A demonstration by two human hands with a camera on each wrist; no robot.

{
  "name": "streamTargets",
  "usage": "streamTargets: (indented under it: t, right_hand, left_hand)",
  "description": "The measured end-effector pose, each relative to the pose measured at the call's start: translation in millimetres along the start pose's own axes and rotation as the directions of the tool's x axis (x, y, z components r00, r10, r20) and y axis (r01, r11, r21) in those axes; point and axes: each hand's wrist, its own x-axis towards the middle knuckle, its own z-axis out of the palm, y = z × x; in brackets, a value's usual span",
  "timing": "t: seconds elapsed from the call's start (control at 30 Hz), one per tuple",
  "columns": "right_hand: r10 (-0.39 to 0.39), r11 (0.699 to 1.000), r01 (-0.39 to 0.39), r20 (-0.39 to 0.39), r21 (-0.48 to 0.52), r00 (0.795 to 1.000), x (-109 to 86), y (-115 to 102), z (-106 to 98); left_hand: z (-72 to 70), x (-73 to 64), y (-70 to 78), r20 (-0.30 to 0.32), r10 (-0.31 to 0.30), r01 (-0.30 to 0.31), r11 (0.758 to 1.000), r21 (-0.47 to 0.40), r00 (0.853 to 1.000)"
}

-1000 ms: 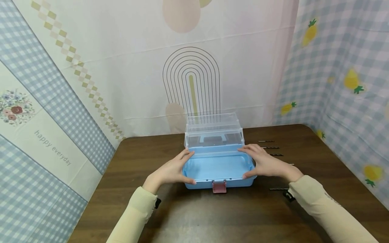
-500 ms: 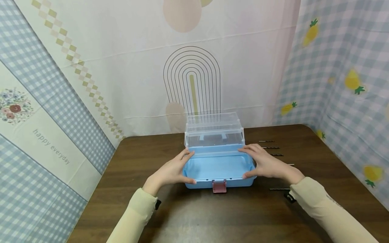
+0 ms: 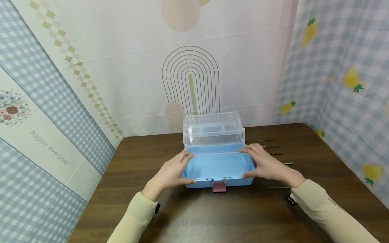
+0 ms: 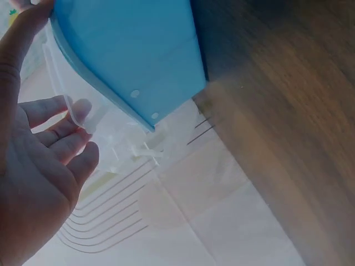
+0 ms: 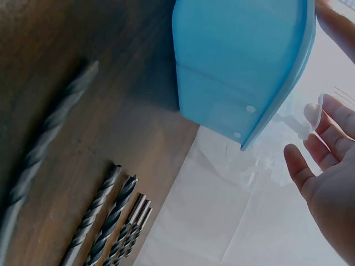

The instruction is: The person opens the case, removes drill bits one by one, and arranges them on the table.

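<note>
A light blue toolbox stands open in the head view, its pink latch hanging at the front. Clear plastic, the raised lid and tray parts, rises behind the bare blue base. My left hand grips the left end, thumb at the front corner and fingers farther back. At the opposite end my right hand grips in the same way. Both wrist views show curled fingers against the clear hinged part, with each thumb by the blue rim. How firmly the fingers press is not visible.
Several drill bits lie in a spread column right of the toolbox, on the brown wooden table. The nearest, a long drill bit, lies by the right wrist. A patterned cloth hangs behind the table.
The clear lid part with its handle has swung upward at the back of the toolbox. Both hands keep almost the same places at its ends.
</note>
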Motion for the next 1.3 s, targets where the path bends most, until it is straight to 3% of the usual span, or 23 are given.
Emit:
streamTargets:
  t: [0.47,0.73,1.3]
  right_hand:
    - [-0.048,0.997,0.043,-0.078,-0.064,0.996,-5.7,-7,3]
    - [-0.103,0.990,0.091,-0.115,-0.111,0.988,-9.1,-9,5]
    - [-0.160,0.978,0.137,-0.148,-0.159,0.976,-11.2,-7,8]
  left_hand:
    - [3.0,-4.3,8.6,-0.073,0.016,-0.008,0.994,0.107,0.997]
    - [8.2,-6.2,10.9,-0.160,0.063,-0.043,0.991,0.125,0.985]
    - [8.9,-8.0,12.4,-0.174,0.075,-0.049,0.988,0.147,0.982]
